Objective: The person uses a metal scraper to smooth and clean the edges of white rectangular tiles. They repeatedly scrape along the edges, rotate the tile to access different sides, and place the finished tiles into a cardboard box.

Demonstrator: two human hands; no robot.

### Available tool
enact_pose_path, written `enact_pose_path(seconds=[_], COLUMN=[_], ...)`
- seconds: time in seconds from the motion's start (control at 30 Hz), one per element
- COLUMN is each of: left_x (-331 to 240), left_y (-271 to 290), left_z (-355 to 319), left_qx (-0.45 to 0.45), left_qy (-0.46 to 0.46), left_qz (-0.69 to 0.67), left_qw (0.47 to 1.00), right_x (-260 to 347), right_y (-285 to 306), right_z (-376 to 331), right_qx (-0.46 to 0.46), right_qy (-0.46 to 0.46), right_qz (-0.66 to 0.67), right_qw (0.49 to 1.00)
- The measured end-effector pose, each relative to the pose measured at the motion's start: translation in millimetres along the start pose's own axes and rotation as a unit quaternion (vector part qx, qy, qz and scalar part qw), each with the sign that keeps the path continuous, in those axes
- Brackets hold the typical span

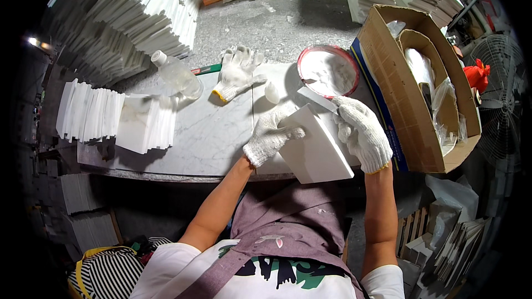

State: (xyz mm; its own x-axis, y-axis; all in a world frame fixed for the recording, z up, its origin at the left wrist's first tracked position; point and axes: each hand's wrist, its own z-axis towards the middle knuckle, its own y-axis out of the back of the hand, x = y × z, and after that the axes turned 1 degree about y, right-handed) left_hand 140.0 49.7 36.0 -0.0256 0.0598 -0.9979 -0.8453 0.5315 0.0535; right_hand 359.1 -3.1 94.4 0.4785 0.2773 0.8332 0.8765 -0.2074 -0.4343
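White tile (317, 152) between left hand (270, 137), right hand (361, 132).

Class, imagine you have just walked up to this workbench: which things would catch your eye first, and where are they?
At the centre, a left hand in a white knitted glove steadies a square white stone tile, tilted on the marble bench, while the gloved right hand holds a flat metal scraper blade at its top edge. Just behind sits a round red bowl of white powder, and a spare white glove lies to the left.
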Motion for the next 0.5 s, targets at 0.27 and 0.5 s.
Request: enact_pose_path(seconds=[0.27, 0.5], left_x=[1.8, 6.0], left_y=[-0.6, 15.3], left_z=[-12.3, -26.5], left_qx=[-0.037, -0.006], left_qy=[0.056, 0.096], left_qz=[-0.044, -0.067], left_qw=[0.997, 0.993], right_x=[0.0, 4.1], right_y=[3.2, 28.8], right_z=[9.1, 52.1], right_qx=[-0.04, -0.23], right_qy=[0.021, 0.239], right_qz=[0.045, -0.273], right_qw=[0.998, 0.903])
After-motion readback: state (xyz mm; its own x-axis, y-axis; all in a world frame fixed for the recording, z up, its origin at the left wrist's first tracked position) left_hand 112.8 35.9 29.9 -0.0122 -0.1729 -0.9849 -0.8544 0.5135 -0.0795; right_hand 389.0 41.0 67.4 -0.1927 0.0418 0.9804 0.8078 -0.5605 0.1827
